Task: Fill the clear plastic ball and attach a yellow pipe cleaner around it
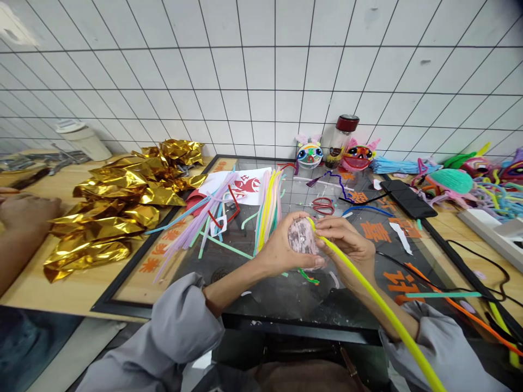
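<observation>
My left hand (281, 247) is wrapped round a clear plastic ball (301, 237) with pale pink fuzzy strips on it. A long yellow pipe cleaner (368, 286) runs from the top of the ball down past my right forearm to the lower right. The fingers of my right hand (347, 239) pinch the pipe cleaner against the ball's right side. Red-handled scissors (323, 206) lie just beyond. A bundle of pastel pipe cleaners (267, 209) rests left of the ball, and a loose lilac bundle (196, 228) lies further left.
Crumpled gold foil (118, 201) covers the left, beside another person's arm (24, 228). At the back stand decorated animal-face balls (309, 153) and a glass bottle (341, 142). A black phone (408, 198), a white power strip (492, 237) and cables are at right.
</observation>
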The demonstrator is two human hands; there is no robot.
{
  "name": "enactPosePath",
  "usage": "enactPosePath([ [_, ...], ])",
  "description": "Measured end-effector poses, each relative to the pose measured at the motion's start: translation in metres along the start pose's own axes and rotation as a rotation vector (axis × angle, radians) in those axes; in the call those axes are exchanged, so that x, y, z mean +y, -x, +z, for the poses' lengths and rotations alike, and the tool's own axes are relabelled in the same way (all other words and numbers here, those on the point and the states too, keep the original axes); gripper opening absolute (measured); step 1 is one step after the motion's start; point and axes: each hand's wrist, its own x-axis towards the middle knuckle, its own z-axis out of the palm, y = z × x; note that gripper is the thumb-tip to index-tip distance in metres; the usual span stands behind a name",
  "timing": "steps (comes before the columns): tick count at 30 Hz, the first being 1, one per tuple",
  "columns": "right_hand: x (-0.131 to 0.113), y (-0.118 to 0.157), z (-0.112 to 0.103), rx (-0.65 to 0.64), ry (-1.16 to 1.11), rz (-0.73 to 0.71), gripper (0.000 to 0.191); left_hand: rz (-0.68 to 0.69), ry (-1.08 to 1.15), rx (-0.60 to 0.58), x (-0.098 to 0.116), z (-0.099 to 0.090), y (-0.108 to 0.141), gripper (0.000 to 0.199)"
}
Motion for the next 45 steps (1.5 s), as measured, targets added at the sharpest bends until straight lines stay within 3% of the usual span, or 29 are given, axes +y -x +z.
enactPosePath([
  [15, -0.0019, -0.0019, 0.001, -0.001, -0.005, 0.001, 0.004, -0.057, -0.06, 0.013, 0.0059, 0.0, 0.0012, 0.087],
  [22, -0.0053, -0.0031, 0.0025, 0.004, 0.001, 0.015, 0.005, -0.009, -0.105, 0.045, 0.0012, 0.0012, 0.0031, 0.088],
  [28, -0.007, -0.0038, 0.0009, -0.021, -0.01, 0.029, 0.009, 0.024, -0.136, 0.059, 0.001, 0.0002, 0.0033, 0.1],
  [45, -0.0061, -0.0025, 0.0004, -0.029, -0.018, 0.022, 0.008, 0.096, -0.146, 0.06, -0.0031, 0.0002, 0.0045, 0.079],
])
